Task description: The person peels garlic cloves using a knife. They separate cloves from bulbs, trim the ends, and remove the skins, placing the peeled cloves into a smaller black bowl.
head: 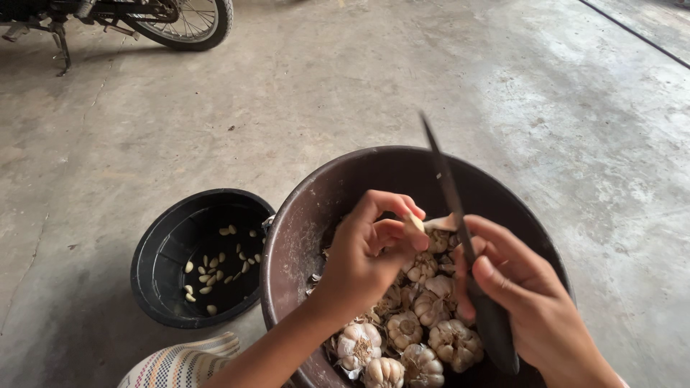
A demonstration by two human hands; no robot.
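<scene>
Head view, lower middle of the frame: what do the hands hold?

— Left hand (366,248) is pinched shut on a garlic clove (415,224), thumb and fingers around it. Right hand (528,302) is clamped on a knife (467,251), dark handle in the fist, blade pointing up toward the middle of the frame. Blade and clove look just beside each other; touching or not, I cannot tell.

— And under them?

— A big brown tub (302,215) with whole garlic bulbs (410,330) heaped in its bottom. At lower left, touching it, sits a smaller black tub (154,244) with peeled cloves (215,269) scattered inside.

— Anything else?

— Bare concrete floor (431,72), a motorbike wheel (190,25) at upper left, striped cloth (180,366) at the bottom edge.
</scene>
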